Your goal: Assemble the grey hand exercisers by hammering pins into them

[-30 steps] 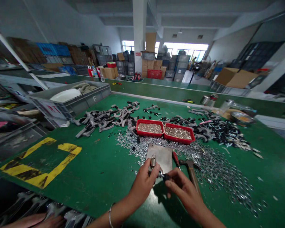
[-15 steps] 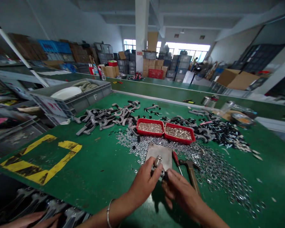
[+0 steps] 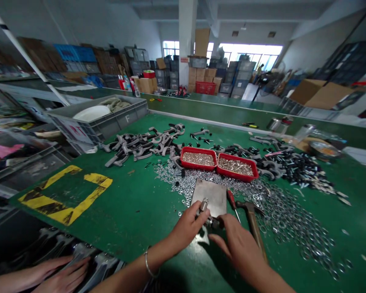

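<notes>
**Left hand**: fingers clenched around a small threaded metal fitting, top end poking out above the thumb.
**Right hand**: fingers half-curled, tips at the dark end of the fitting; grip or light touch hard to tell from this angle.
**Fitting location**: in the left hand, over the near edge of a steel plate.
**Beside plate**: red-handled screwdriver just right of it, then a hammer, handle running toward the right hand.
**Around**: loose steel washers spread across a green work table.
**Farther up table**: two red trays of small metal parts, touching side by side; grey cast parts to the left; black bolts to the right.
**Table left**: yellow-and-black tape in an open rectangle.
**Lower left**: co-worker's hands, resting on grey metal parts.
</notes>
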A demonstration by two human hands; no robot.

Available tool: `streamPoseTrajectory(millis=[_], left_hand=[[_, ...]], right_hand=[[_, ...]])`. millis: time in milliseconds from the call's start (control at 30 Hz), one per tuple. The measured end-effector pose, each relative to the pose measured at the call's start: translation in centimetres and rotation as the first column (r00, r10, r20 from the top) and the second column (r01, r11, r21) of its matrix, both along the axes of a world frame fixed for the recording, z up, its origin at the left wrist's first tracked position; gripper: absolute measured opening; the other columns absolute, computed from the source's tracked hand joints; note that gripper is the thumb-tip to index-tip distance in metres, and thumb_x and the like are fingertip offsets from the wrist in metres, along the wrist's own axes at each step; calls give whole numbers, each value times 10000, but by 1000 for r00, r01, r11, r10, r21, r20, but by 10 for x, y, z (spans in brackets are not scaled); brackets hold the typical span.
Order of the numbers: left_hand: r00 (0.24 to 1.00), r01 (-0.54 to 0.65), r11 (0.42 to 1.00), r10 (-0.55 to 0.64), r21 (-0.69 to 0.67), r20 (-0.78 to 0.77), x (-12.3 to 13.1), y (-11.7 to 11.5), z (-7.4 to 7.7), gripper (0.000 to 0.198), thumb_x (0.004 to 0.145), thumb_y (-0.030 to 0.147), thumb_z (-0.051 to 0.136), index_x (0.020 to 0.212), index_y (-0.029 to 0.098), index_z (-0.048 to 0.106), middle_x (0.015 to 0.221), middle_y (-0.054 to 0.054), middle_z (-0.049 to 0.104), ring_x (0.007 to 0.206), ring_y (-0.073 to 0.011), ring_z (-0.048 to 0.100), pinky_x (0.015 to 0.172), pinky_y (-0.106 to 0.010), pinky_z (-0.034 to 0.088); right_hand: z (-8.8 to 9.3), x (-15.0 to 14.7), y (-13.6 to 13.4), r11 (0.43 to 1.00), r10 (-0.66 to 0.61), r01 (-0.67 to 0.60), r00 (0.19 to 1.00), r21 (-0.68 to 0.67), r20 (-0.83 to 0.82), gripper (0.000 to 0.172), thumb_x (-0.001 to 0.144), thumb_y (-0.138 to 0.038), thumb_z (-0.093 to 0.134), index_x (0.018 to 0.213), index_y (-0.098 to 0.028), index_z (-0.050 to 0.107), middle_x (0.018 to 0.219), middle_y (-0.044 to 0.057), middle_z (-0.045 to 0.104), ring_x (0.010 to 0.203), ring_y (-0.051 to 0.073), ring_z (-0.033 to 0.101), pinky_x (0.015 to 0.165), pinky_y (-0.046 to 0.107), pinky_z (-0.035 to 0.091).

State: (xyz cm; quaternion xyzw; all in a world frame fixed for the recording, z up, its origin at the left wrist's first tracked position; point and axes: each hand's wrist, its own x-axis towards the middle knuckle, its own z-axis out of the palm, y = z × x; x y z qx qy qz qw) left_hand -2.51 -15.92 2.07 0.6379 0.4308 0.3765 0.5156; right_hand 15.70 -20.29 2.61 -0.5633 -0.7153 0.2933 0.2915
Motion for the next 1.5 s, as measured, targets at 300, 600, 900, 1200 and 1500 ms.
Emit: streamPoseTrajectory(millis=[300,600,900,1200,1500], left_hand=[[986,132,984,-117,124,-117,-8,-5,-2,236,934,401,501,877,194,598,813,-29,597,756,-175,519,721,-278,386],[977,190,973,-175,131,-121,-4,-5,-2,240,961,399,461,932,195,584,870,-27,616,820,-175,552,774,-268,406],[997,74,978,-72,197,-20,9,-7,-12,221,1013,337,372,1058,191,531,1094,-75,557,1020,-188,547,927,-302,424],[998,41,912,-17,408,-63,19,-6,-20,155,1017,260,351,1000,191,489,1008,-73,527,951,-177,542,893,-308,460],[981,87,900,-4,426,-191,27,1,-31,150,1006,254,356,1016,182,486,1014,-81,531,946,-188,542,886,-331,472]], right_hand=[[-11,-11,-13,614,-47,-361,871,-702,-490,782,903,-733,8,842,-193,570,527,-15,514,343,121,402,353,249,367],[-8,-8,-15,720,-27,-300,889,-626,-456,747,924,-716,68,766,-192,577,513,17,554,355,137,438,381,264,370],[-10,-2,-10,878,-28,-126,950,-461,-312,626,939,-690,218,851,-196,592,621,25,580,487,151,488,484,277,426],[-5,2,-9,797,-183,-161,854,-583,-487,566,885,-738,322,823,-216,533,607,-37,440,456,102,336,434,226,335],[-28,6,-5,837,-261,-74,817,-542,-515,540,803,-748,516,864,-218,599,687,10,570,535,126,492,478,219,410]])
